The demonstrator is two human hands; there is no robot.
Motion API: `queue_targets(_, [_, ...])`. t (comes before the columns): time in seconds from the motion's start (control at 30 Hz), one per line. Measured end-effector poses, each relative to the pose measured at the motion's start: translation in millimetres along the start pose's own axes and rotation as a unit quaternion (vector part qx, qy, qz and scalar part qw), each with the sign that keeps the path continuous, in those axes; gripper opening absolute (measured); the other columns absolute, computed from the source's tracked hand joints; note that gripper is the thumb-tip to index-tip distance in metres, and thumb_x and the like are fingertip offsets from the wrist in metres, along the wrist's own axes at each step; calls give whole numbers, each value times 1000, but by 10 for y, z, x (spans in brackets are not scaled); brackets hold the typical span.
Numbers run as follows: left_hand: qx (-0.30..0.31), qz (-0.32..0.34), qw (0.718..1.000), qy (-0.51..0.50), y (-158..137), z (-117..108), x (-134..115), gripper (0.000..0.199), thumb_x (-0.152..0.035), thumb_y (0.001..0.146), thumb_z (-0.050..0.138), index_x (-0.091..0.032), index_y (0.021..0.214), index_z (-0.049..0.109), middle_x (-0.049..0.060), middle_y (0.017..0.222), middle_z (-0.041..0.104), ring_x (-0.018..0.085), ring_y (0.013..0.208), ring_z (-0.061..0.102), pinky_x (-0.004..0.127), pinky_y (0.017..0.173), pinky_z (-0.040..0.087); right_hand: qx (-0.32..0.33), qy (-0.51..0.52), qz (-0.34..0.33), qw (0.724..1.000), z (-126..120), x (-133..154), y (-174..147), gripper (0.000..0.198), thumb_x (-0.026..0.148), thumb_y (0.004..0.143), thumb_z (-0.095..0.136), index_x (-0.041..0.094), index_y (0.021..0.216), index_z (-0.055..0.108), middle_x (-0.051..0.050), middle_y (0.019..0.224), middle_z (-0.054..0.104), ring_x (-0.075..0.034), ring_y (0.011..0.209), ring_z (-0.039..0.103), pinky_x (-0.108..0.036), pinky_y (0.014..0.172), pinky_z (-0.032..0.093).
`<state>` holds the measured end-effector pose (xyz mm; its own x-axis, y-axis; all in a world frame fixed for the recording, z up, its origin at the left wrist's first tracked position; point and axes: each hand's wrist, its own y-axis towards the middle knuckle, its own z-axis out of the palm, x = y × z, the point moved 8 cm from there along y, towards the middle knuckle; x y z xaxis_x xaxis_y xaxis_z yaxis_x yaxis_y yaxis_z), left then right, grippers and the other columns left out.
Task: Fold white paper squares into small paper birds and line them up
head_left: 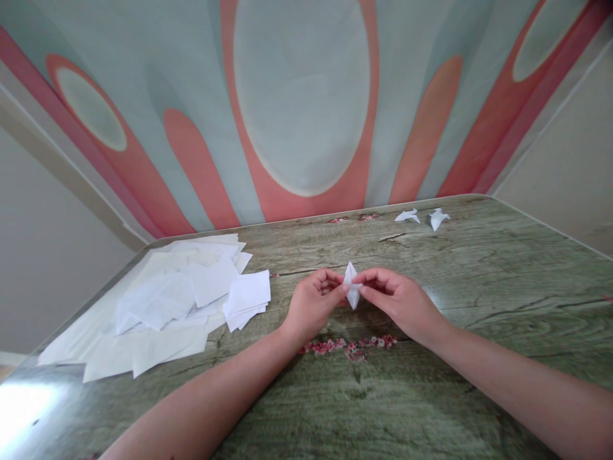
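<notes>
A small white folded paper [353,295], shaped like a narrow diamond with pointed ends, is held upright between both hands above the table. My left hand [316,300] pinches its left edge between thumb and fingers. On the opposite edge, the thumb and forefinger of my right hand [400,300] grip it. The fingertips cover parts of the paper's sides. Two finished-looking folded paper figures, one [407,216] beside the other [438,219], sit at the far right of the table, apart from my hands.
Left of my hands lies a small stack of square white paper [249,294], against a broad spread of loose sheets [182,348]. The wood-patterned table [502,287] has printed pink flowers [330,345]. A patterned pink and grey-green wall panel [297,115] stands behind it.
</notes>
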<state>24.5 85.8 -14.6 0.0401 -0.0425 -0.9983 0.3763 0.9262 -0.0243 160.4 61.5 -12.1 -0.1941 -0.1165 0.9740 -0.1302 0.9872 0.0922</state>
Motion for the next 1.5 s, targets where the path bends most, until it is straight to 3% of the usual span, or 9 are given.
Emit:
queue_targets(0.47, [-2,-7,999,-38,27,-17,18,22,-25,72,72,-13,81,56,0,72,63,11,62,60,26,63,51,-19,33,-21,999,-40,13,19,13,31,83,61,20,91,60,1,78,62,-13,71,56,-26,67,44])
queue_targets(0.93, [25,-28,996,-81,25,-8,26,25,-25,73,73,-13,85,54,0,74,63,10,65,59,23,60,50,-11,102,-14,995,-33,-41,39,14,25,83,62,20,95,59,1,83,62,-12,76,56,-26,71,43])
queue_targets(1.5, [60,-21,997,-34,45,55,69,34,-30,74,72,-17,96,49,2,80,65,13,68,61,22,57,49,7,79,-14,997,13,-8,21,21,29,80,66,19,98,60,-2,87,66,-15,78,60,-29,73,48])
